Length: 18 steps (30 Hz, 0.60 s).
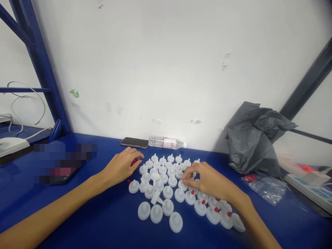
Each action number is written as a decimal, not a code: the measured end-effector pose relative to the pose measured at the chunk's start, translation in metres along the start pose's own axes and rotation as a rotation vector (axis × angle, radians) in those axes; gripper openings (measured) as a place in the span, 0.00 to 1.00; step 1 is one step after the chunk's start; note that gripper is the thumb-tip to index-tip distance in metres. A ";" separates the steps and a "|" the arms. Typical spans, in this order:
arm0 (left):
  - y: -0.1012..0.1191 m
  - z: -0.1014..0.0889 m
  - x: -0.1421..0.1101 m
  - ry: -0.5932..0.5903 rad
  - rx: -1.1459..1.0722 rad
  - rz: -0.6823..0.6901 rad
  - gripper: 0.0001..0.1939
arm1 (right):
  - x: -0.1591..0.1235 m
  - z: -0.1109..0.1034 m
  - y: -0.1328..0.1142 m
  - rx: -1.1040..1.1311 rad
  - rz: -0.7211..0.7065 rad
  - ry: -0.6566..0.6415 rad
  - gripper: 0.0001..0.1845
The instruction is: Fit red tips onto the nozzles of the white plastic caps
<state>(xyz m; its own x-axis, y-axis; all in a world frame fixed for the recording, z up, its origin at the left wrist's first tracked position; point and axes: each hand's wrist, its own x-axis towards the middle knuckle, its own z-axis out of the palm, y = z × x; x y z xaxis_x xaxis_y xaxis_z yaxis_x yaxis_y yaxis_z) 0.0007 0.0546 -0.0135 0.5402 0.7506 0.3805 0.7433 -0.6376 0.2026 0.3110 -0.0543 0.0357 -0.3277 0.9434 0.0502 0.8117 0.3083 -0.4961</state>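
Many white round plastic caps with upright nozzles [168, 192] stand in a loose cluster on the blue table. My right hand [207, 180] reaches over the cluster's right side. Its thumb and fingertips are pinched together at the top of one white cap [182, 185], and whatever is between them is hidden. Small red tips [203, 202] sit on the nozzles of several caps below that hand. At the cluster's left edge, my left hand [123, 164] curves over a few small red pieces [135, 161], with thumb and fingers apart. Its palm side is hidden.
A phone [134, 142] and a clear bottle [167, 142] lie along the white wall. To the right are a grey plastic bag [255, 141] and a clear bag with red pieces [267, 186]. A dark device [64, 177] rests at left, partly blurred. Blue frame posts [46, 65] flank the table.
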 end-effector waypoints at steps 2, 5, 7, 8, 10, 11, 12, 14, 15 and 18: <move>0.001 -0.001 0.000 -0.002 0.007 -0.005 0.13 | -0.001 -0.002 0.001 -0.015 0.022 0.011 0.11; 0.002 -0.003 0.000 -0.014 0.033 -0.019 0.13 | -0.004 -0.009 0.003 -0.052 0.042 0.061 0.12; 0.002 -0.004 0.000 -0.019 0.052 -0.029 0.14 | -0.007 -0.016 0.006 -0.057 0.057 0.058 0.13; 0.003 -0.005 0.000 -0.022 0.058 -0.033 0.15 | -0.008 -0.019 0.008 -0.052 0.069 0.039 0.13; 0.003 -0.006 0.000 -0.028 0.065 -0.038 0.15 | -0.010 -0.024 0.013 -0.041 0.099 -0.011 0.13; 0.003 -0.006 -0.001 -0.029 0.066 -0.041 0.16 | -0.011 -0.024 0.016 -0.035 0.110 -0.038 0.12; 0.004 -0.007 -0.001 -0.028 0.066 -0.045 0.16 | -0.011 -0.024 0.018 -0.031 0.117 -0.062 0.11; 0.004 -0.007 -0.001 -0.017 0.062 -0.055 0.15 | -0.012 -0.023 0.021 -0.032 0.120 -0.096 0.08; 0.004 -0.007 0.000 -0.005 0.054 -0.058 0.15 | -0.011 -0.022 0.022 -0.036 0.115 -0.103 0.08; 0.004 -0.009 0.000 0.053 0.010 -0.060 0.16 | -0.012 -0.024 0.020 -0.013 0.084 -0.033 0.11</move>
<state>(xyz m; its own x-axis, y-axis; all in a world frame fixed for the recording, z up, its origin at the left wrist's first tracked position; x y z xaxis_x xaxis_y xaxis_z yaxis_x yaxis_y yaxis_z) 0.0002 0.0507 -0.0049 0.4730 0.7771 0.4152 0.7778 -0.5897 0.2175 0.3428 -0.0568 0.0456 -0.2740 0.9615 -0.0198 0.8433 0.2303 -0.4856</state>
